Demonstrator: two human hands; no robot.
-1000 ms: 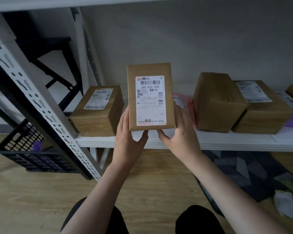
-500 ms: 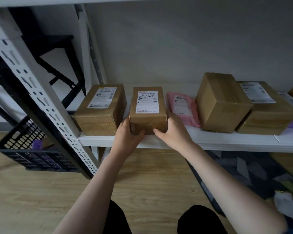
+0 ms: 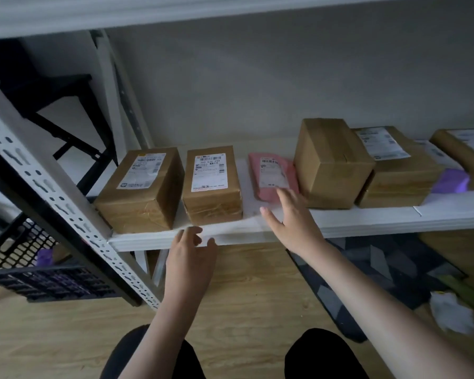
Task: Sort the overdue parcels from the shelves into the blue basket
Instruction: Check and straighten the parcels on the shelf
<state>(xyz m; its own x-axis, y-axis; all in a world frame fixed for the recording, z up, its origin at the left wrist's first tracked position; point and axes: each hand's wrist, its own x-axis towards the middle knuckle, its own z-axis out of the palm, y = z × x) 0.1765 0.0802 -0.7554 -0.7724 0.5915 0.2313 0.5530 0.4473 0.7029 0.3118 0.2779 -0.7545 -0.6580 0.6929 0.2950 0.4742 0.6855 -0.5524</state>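
Only "360" legible on the middle brown parcel's (image 3: 212, 184) white label (image 3: 209, 172).

Right hand (image 3: 293, 222) at pink parcel (image 3: 272, 177) (fingers spread)

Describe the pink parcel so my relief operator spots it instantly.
Look at the white shelf with its row of parcels. Third from the left lies the pink parcel, right by the right hand. It is the only flat, soft pink mailer; its neighbours are brown cardboard boxes.
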